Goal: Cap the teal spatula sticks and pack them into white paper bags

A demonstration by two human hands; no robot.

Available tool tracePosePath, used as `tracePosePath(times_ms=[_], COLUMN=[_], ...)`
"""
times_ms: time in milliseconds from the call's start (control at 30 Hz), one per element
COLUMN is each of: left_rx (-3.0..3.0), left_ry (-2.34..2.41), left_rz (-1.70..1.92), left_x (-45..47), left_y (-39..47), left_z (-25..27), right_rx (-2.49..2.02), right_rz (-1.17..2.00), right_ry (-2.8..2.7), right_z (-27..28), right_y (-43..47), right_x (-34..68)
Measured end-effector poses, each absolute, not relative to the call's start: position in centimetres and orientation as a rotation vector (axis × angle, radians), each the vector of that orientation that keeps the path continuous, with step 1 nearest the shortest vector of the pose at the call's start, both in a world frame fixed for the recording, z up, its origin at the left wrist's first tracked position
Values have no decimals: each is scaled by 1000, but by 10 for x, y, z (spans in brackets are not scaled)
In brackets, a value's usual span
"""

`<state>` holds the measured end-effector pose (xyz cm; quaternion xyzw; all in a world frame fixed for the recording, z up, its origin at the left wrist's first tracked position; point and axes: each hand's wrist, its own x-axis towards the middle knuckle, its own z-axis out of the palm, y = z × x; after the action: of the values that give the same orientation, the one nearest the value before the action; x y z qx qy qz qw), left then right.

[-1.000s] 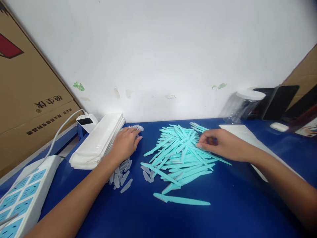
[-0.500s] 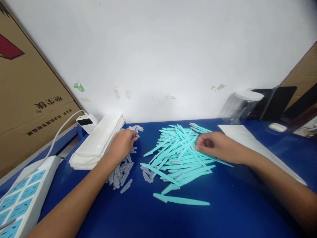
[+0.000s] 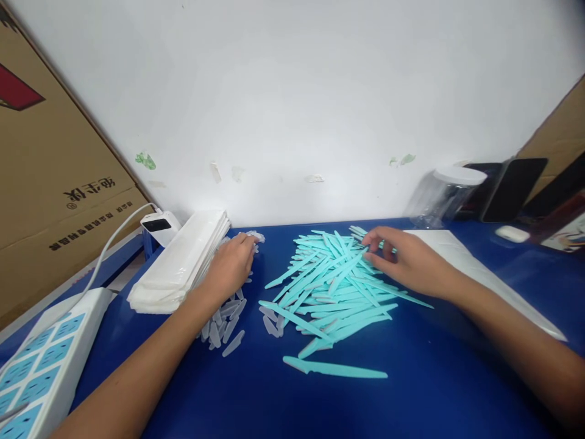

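Teal eyebrow razors (image 3: pixel 329 286) lie in a loose, crisscross heap on the blue table, one of them apart at the front. Left of them are scattered small clear plastic blade caps (image 3: pixel 223 323). My left hand (image 3: pixel 232 262) is among the caps at the back, its fingers bent down and together over them; whatever its fingertips hold is hidden. At the right edge of the heap is my right hand (image 3: pixel 395 256), palm turned inward. Its thumb and fingers are curved with a gap between them, and I see nothing held there.
Folded white plastic bags (image 3: pixel 178 262) are stacked beside my left forearm. A power strip (image 3: pixel 50 360) and a white device (image 3: pixel 159 227) are farther left. Behind my right arm lie a white sheet (image 3: pixel 484 274), a clear lidded jar (image 3: pixel 445 195) and a white case (image 3: pixel 512 234).
My right hand has shifted slightly back and up, its thumb and fingers parting. My left hand has moved a little right, its fingers now lower over the caps at the back.
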<state>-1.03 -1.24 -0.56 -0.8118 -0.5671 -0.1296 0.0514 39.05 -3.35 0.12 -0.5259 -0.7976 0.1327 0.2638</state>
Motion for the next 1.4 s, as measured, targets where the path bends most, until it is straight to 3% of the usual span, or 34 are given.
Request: tracePosePath(times_ms=[200,533,867,1400], left_rx=[-2633,-2708,-2807,-2855], left_ry=[-1558,-1685,-1881,-1998], left_rz=[-882,-1151,-1971,-1928], left_x=[-4,7,20,34], left_y=[-13,-18,-26,-40], left_z=[-6,1,6,4], right_rx=[-1281,-1224,-1306,-1280], right_rz=[424,484,642,731], right_ry=[-2263,-2151,-1890,-1902], right_z=[-2,20,33,32], right_y=[-32,-39,-45,-52], right_x=[392,386,383,371])
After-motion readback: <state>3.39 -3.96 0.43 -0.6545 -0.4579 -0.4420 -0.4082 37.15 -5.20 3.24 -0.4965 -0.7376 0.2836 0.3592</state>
